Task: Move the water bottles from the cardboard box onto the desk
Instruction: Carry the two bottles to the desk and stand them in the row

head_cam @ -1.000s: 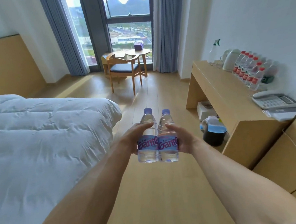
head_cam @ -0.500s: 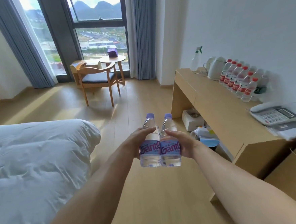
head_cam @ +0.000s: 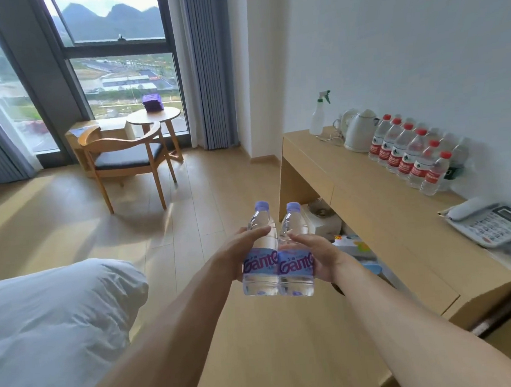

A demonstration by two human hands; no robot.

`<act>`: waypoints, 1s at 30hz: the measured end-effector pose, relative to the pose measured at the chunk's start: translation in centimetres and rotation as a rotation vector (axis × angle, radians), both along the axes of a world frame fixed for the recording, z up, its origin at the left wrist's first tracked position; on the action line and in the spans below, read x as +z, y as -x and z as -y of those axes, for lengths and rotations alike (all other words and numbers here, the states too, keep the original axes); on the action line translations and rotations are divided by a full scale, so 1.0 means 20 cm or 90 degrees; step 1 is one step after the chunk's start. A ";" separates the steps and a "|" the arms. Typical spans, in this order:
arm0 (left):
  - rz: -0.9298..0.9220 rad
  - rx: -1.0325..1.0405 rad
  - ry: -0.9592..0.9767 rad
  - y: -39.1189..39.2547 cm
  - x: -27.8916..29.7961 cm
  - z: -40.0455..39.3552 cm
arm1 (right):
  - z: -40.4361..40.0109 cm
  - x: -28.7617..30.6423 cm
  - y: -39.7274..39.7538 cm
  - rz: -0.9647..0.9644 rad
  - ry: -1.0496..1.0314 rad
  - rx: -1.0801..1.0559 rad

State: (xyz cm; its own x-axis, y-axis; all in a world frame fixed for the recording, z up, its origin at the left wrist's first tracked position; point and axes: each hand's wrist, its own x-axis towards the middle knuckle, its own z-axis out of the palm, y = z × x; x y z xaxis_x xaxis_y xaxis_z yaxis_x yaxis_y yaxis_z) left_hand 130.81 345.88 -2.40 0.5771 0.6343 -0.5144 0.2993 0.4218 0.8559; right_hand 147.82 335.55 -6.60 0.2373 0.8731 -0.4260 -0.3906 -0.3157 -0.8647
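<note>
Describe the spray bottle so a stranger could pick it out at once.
Find the long wooden desk against the white wall on the right. At its far end, beyond the white kettle and the row of red-capped water bottles, stands the spray bottle. It alone has a green trigger head.

View swung right; held bottles [head_cam: 276,252] now nearer desk [head_cam: 369,191].

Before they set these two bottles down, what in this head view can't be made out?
- Cardboard box: not in the frame.
- Desk near end: cut off by the right edge.
- Items under the desk: hidden behind the right hand and bottles.
- Red-capped bottles back row: masked by the front row.
</note>
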 end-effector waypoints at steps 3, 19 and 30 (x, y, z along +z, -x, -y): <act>-0.004 -0.006 -0.008 -0.12 -0.01 -0.17 | -0.16 -0.02 -0.11 0.002 -0.002 -0.011; -0.020 0.016 -0.021 -1.00 0.07 -1.12 | -1.13 0.02 -0.97 -0.013 -0.057 0.030; -0.014 -0.045 -0.012 -1.47 0.04 -1.67 | -1.58 0.07 -1.39 -0.042 -0.089 0.024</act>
